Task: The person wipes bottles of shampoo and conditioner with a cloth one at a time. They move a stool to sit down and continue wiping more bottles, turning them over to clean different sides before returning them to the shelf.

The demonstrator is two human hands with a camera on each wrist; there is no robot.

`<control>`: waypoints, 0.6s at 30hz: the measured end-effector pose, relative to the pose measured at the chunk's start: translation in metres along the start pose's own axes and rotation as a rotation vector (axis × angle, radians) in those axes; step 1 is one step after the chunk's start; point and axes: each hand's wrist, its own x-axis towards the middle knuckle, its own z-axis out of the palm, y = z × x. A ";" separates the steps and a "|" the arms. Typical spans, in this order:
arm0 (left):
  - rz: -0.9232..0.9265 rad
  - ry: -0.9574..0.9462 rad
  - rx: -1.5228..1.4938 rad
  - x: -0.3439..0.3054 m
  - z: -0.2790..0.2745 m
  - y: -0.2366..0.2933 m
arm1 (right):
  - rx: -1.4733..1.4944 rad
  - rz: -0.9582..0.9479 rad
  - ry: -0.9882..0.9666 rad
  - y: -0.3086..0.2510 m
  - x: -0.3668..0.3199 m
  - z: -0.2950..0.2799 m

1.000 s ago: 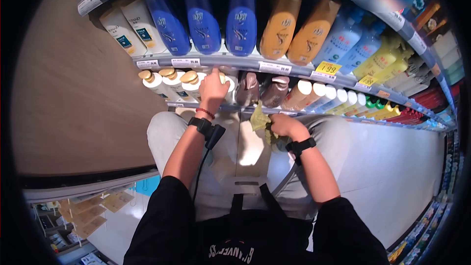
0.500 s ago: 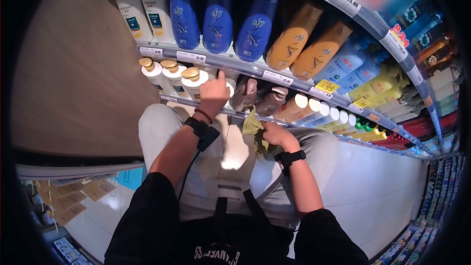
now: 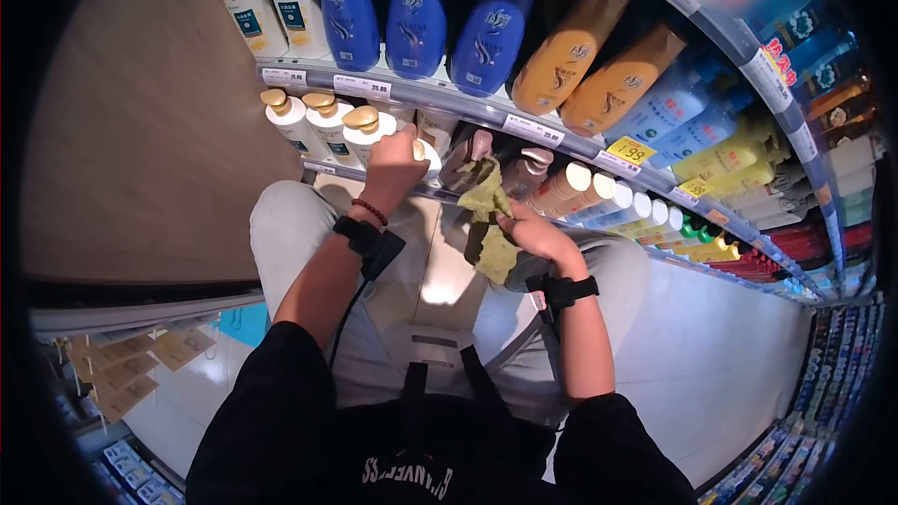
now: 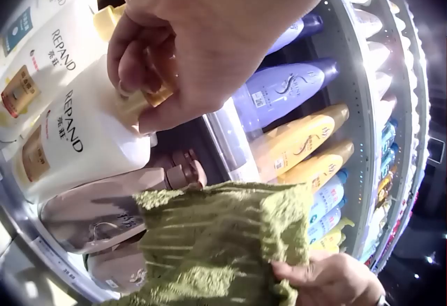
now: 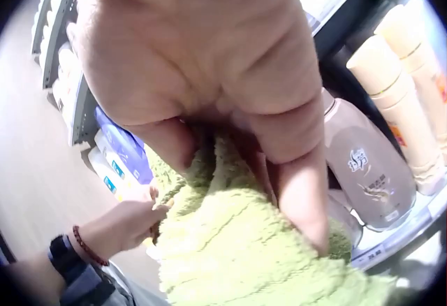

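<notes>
My left hand (image 3: 395,168) is at the lower shelf, with thumb and fingers curled round the gold pump head (image 4: 137,107) of a white shampoo bottle (image 4: 73,138) marked REPAND. My right hand (image 3: 543,232) grips a fluffy green cloth (image 3: 494,254) that hangs down and spreads in front of the shelf edge. In the left wrist view, the cloth overlaps two mauve-brown pump bottles (image 4: 98,212) beside the white one. More white bottles with gold pumps (image 3: 325,110) stand to the left of my left hand.
Blue bottles (image 3: 416,23) and orange bottles (image 3: 561,61) line the shelf above, behind a price-tag rail (image 3: 449,103). Cream-capped bottles (image 3: 578,178) continue the lower row rightward. A brown panel (image 3: 140,131) bounds the left side. My knees (image 3: 290,224) flank the tiled floor (image 3: 716,337).
The right hand has raised the cloth, which now hangs more spread out beside the brown bottles. The left hand's extended index finger has curled in at the pump. The head view has shifted.
</notes>
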 end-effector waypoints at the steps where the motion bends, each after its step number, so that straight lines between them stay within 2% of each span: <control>1: -0.010 -0.001 -0.015 -0.004 -0.007 0.005 | 0.138 0.039 -0.011 -0.009 -0.005 -0.002; 3: 0.049 0.042 -0.080 -0.011 -0.014 0.007 | 0.416 0.118 -0.033 -0.016 -0.008 -0.006; 4: 0.080 0.076 -0.104 -0.015 -0.018 0.008 | 0.480 -0.005 -0.007 -0.012 -0.007 -0.004; 6: 0.113 0.129 -0.101 -0.020 -0.028 0.015 | 0.662 -0.076 0.062 -0.016 -0.008 -0.002; 7: 0.089 0.084 -0.110 -0.024 -0.035 0.018 | 0.753 -0.112 0.099 -0.018 -0.007 0.000; 8: 0.064 0.039 -0.119 -0.027 -0.047 0.026 | 0.731 -0.246 0.140 -0.014 -0.001 0.002; 11: 0.004 -0.071 -0.145 -0.035 -0.054 0.031 | 0.584 -0.314 0.097 -0.009 0.006 0.017; 12: -0.040 -0.119 -0.136 -0.038 -0.059 0.039 | 0.642 -0.337 0.075 -0.007 0.010 0.031; 13: -0.084 -0.165 -0.129 -0.041 -0.064 0.047 | 0.544 -0.362 -0.007 -0.003 0.014 0.041; 15: -0.023 -0.138 -0.176 -0.047 -0.065 0.050 | 0.653 -0.461 0.010 -0.014 0.011 0.071; 17: 0.049 -0.056 -0.243 -0.052 -0.062 0.044 | 1.059 -0.357 -0.059 -0.022 0.008 0.070; 18: 0.005 -0.117 -0.255 -0.055 -0.068 0.046 | 1.261 -0.297 -0.094 -0.025 0.009 0.070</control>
